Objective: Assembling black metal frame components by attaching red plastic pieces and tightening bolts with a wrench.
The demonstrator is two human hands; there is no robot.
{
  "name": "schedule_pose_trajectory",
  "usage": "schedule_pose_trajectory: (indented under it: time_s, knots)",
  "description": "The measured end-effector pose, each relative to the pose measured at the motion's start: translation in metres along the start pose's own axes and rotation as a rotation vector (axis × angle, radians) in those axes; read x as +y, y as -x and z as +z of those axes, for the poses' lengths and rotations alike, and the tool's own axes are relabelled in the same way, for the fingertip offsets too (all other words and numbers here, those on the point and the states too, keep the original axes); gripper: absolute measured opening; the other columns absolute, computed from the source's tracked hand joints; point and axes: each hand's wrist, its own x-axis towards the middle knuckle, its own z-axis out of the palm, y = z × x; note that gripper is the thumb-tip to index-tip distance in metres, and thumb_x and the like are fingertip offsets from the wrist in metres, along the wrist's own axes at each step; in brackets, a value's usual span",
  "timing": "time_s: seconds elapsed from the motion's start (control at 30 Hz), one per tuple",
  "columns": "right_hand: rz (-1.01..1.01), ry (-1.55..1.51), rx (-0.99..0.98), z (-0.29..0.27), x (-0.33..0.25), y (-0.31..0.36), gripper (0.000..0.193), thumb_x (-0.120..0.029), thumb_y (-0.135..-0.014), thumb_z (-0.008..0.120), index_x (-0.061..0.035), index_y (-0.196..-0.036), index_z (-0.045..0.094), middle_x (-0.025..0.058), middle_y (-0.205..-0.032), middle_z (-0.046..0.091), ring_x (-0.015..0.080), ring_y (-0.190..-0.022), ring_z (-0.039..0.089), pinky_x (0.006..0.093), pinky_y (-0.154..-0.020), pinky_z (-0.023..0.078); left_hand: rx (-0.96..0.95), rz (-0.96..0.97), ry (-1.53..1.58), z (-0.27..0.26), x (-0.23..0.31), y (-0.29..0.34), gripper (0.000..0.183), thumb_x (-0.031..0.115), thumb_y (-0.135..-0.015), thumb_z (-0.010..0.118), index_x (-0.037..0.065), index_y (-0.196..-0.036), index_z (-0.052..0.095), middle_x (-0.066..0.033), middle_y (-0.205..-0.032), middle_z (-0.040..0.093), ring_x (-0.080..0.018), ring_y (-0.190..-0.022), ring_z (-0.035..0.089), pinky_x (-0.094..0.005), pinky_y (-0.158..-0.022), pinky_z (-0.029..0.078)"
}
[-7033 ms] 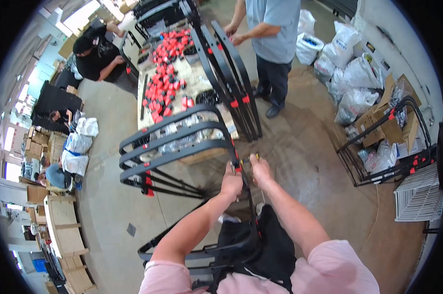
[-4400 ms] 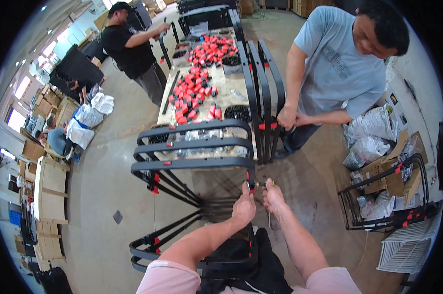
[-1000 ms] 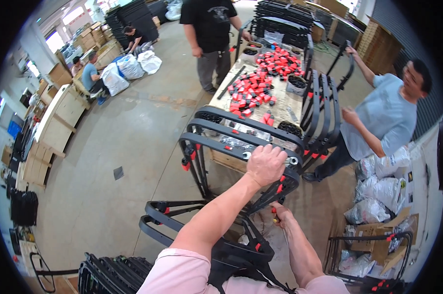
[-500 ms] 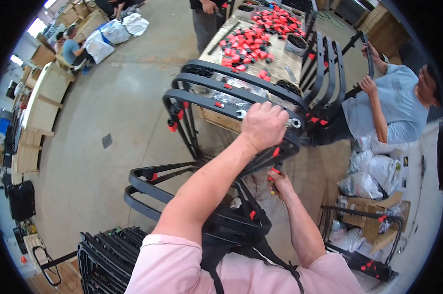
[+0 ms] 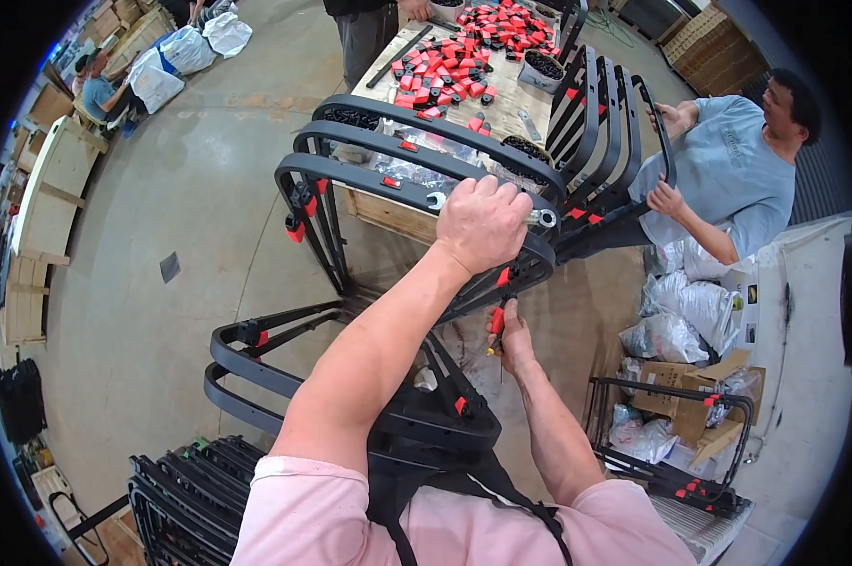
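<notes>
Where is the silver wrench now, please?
In the head view, just above and right of centre, the wrench is in the left hand, its ends showing either side of the fist, over a black frame.

Bright, diffuse light puts a pale sheen on the floor. Fisheye distortion bends the edges; the corners go black.

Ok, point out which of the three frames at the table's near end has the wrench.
The nearest frame: the left hand holds the wrench against it, not against the two behind.
</notes>
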Motion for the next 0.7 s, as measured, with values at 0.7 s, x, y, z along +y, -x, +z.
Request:
schedule_pose_trajectory:
  time_s: [0.7]
  knots:
    - [0.652, -0.252, -0.068, -0.009, -0.096, 0.024, 0.044, -0.048, -0.11, 0.047, -0.0049, -0.106, 0.057, -0.0033, -0.065, 0.049, 0.0058, -0.042, 0.034, 0.0253, -0.04, 0.02, 0.029, -0.009, 0.038, 0.006, -0.002, 0.004, 0.012, 0.024, -0.078, 0.069, 0.016, -0.075, 0.061, -0.0013, -0.077, 0.061, -0.0217, -0.078, 0.062, -0.0376, -0.069, 0.045]
